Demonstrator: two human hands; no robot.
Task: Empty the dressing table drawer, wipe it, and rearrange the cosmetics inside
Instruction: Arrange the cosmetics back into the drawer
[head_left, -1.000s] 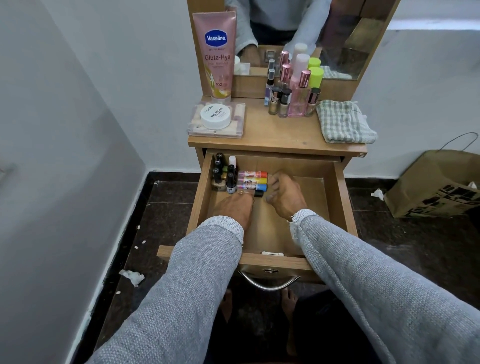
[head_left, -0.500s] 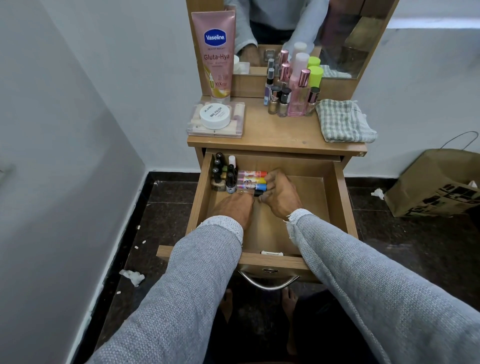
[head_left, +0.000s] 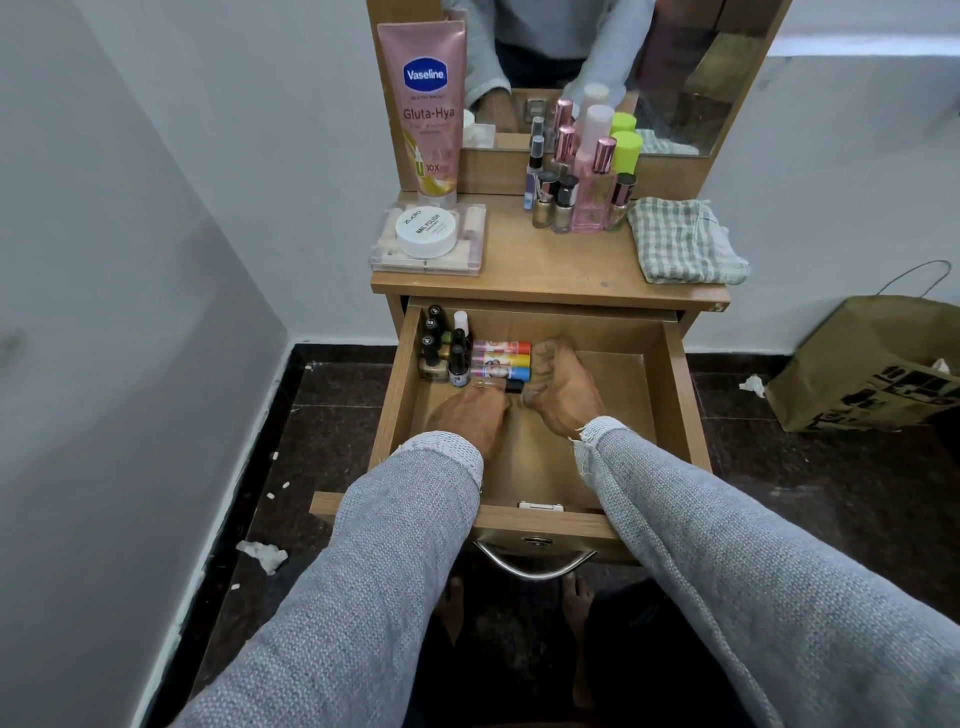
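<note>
From my remote seat at the head camera: a wooden dressing table (head_left: 550, 270) stands against a white wall, its drawer (head_left: 675, 395) pulled fully out toward the viewer, metal handle at the near edge. A brown paper bag (head_left: 872, 364) sits on the dark floor to the right. On the tabletop, far left, a tall pink lotion tube (head_left: 427, 109) stands upright against the mirror frame; just in front of it a clear flat case (head_left: 384, 254) carries a white round jar (head_left: 426, 231). A folded checked cloth (head_left: 683, 241) lies at the tabletop's right end, and beside it a cluster of perfume and polish bottles (head_left: 582, 182) stands before the mirror.

Both grey-sleeved arms reach into the drawer. The right hand (head_left: 563, 392) lies palm down with its fingers curled against the right ends of three lip balm sticks (head_left: 501, 358), capped red, yellow and blue, which lie side by side across the drawer floor. The left hand (head_left: 465, 415) rests just near of them, its fingertips at a small clear tube with a black cap (head_left: 498, 384); I cannot tell whether it grips the tube or only touches it. Small dark-capped bottles (head_left: 441, 348) stand packed in the drawer's far left corner, touching the sticks' left ends. The rest of the drawer floor shows bare wood.
</note>
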